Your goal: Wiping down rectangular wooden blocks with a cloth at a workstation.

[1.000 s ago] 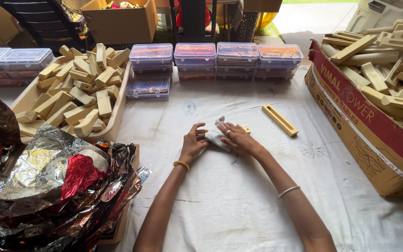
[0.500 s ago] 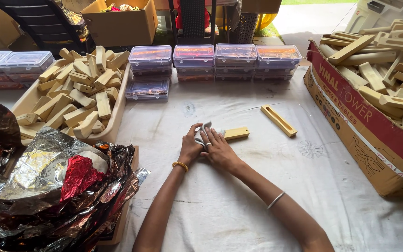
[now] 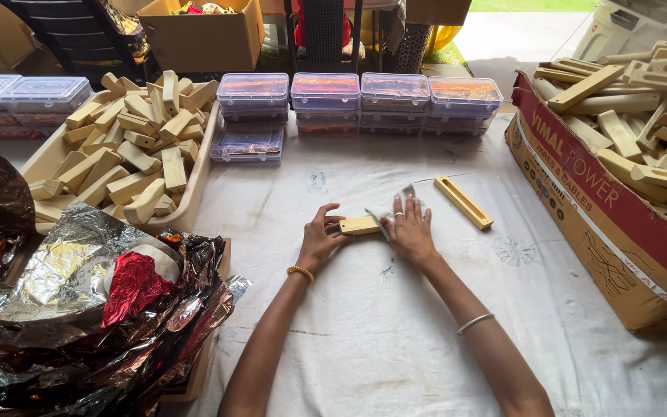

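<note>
In the head view, the pale wooden block [image 3: 360, 225] lay at centre frame on the white cloth [image 3: 364, 340], more of it bared than half a second earlier, when both hands covered it. The left hand [image 3: 320, 241] pinched its near end with curled fingers; the right hand [image 3: 411, 230] pressed flat on the silver foil sheet [image 3: 395, 210] at its other end, suggesting wrapping had just begun. Another block [image 3: 464, 202] lay to the right.

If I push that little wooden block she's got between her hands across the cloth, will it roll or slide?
The wooden block looks flat-sided and rectangular, so it would probably slide, not roll. It lies on a white cloth, which may drag and bunch a little. The left hand steadies it with fingertips alone, so it seems light and stiff.
</note>
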